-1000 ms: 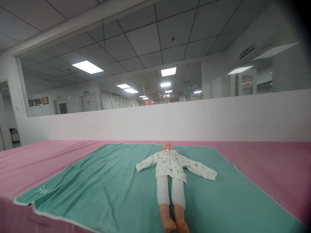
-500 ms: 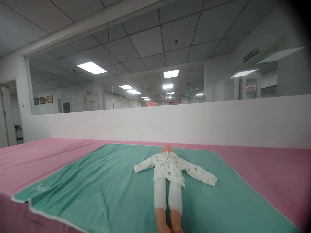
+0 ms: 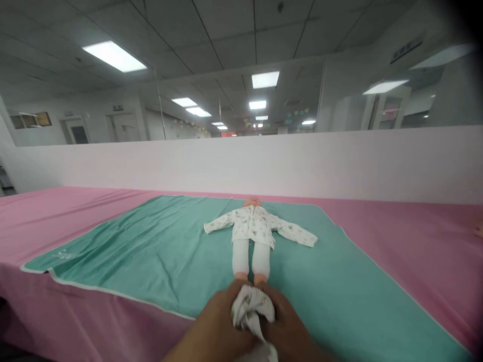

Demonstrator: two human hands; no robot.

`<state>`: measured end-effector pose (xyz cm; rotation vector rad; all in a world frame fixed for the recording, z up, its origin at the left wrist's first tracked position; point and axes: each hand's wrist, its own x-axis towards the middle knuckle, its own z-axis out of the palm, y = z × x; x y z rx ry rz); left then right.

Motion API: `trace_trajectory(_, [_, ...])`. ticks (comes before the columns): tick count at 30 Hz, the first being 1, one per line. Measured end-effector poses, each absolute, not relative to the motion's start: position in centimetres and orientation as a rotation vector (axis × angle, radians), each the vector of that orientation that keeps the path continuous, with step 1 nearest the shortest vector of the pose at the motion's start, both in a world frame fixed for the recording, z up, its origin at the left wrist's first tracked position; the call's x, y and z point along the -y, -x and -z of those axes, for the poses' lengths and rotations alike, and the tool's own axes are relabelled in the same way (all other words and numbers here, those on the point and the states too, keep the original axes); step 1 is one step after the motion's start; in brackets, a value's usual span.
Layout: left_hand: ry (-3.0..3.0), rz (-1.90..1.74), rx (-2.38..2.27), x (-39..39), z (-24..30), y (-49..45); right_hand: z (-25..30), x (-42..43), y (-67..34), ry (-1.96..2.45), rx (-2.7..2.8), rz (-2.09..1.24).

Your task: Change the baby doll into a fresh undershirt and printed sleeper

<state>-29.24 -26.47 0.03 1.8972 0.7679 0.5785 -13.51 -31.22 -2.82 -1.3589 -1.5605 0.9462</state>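
A baby doll (image 3: 251,202) lies face up, dressed in a white patterned shirt (image 3: 252,223) with both sleeves spread out and white leggings (image 3: 240,257). At its lower legs, my left hand (image 3: 222,322) and my right hand (image 3: 287,322) are closed side by side around a bunched-up white patterned garment (image 3: 252,302). Its cloth is gathered into a ring between my thumbs, and a loose end hangs down toward me. My hands cover the doll's feet, so I cannot tell whether the garment touches them.
Under the doll spreads a green towel (image 3: 169,266) with a pale edge, over a pink sheet (image 3: 407,241). Behind stands a low white wall (image 3: 226,163) with a glass panel above. Part of another person's hand (image 3: 478,231) seems to show at the right edge.
Both my hands have come into view from below with the bunched garment in them. My view has tilted downward, and the doll appears higher in it. The doll's pose looks the same.
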Motion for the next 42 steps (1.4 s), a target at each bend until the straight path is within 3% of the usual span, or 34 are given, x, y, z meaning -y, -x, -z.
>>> trace_trajectory(7, [-1.753, -0.609, -0.756, 20.8, 1.0, 28.6, 2.4, 29.1, 12.4, 1.261, 1.419, -0.911])
trace_trajectory(18, [-2.409, -0.382, -0.914, 19.0, 1.9, 25.6, 6.3, 27.4, 9.4, 1.663, 1.344, -0.608])
trace_trajectory(29, [-2.073, -0.492, -0.746, 18.9, -0.4, 25.2, 2.3, 27.4, 8.7, 1.361, 1.122, -0.987])
trace_trajectory(37, [-1.920, -0.585, -0.647, 15.7, -0.8, 23.4, 4.3, 26.3, 7.8, 1.365, 1.110, -0.758])
trace_trajectory(42, [-1.691, -0.414, -0.451, 14.7, -1.2, 23.3, 4.1, 25.6, 6.7, 1.077, 0.990, -1.134])
